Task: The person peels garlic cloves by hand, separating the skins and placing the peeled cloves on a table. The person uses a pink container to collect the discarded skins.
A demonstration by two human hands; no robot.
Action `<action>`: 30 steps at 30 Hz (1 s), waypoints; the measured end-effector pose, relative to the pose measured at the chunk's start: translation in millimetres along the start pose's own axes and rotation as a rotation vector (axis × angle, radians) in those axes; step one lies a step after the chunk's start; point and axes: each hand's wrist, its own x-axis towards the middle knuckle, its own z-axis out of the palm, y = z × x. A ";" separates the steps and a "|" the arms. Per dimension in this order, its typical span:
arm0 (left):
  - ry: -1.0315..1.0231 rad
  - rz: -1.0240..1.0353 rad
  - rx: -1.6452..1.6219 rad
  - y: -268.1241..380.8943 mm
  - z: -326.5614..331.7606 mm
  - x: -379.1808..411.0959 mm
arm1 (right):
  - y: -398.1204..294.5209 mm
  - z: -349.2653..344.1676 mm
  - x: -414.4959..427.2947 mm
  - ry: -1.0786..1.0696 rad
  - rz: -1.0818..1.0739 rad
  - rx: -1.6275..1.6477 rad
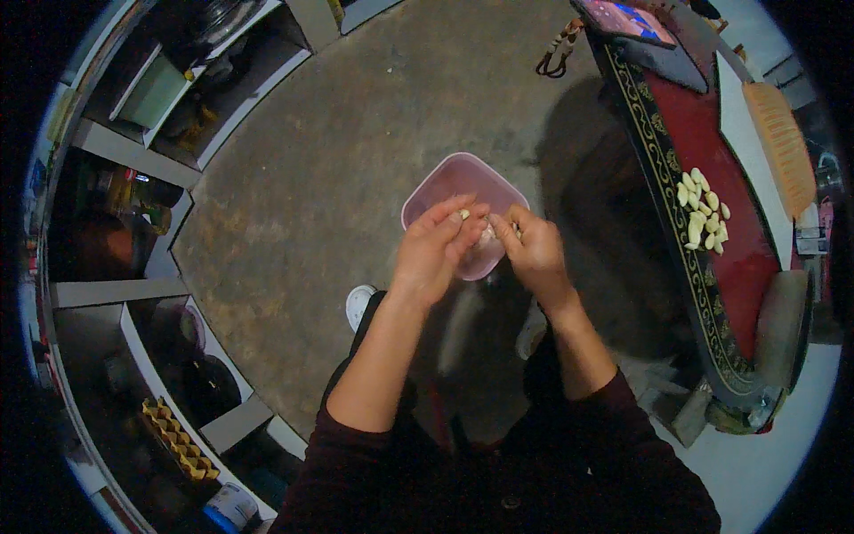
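Over a pink plastic bin [437,187] on the floor, my two hands work close together. A small pale garlic clove [465,214] sits between the thumb and fingers of my left hand [434,247]. My right hand [537,250] is curled, its thumb pointing at the left fingertips. Another small pale piece [517,231] shows in its grip, mostly covered by the fingers. Whitish scraps, likely garlic skin [488,239], appear below the fingertips, blurred. To my right, a pile of peeled garlic cloves [707,207] lies on a red table [674,113].
The table has a dark, gold-patterned border [694,300]. On it are a lit phone or tablet [627,20] and an orange ribbed object [780,147]. Open shelving curves along the left, holding an egg carton [179,440] and a blue-and-white tub [230,507]. A white shoe [360,307] shows beside the bin.
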 end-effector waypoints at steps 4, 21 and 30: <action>-0.002 -0.050 -0.079 -1.1 -1.4 1.3 | 4.3 9.5 -5.4 0.037 0.057 0.140; 0.021 0.153 0.406 -1.8 61.9 -13.8 | 10.9 8.8 -2.0 -0.181 0.053 -0.010; -0.387 0.267 1.114 -8.0 217.0 26.3 | 15.4 14.2 8.4 -0.374 0.146 0.213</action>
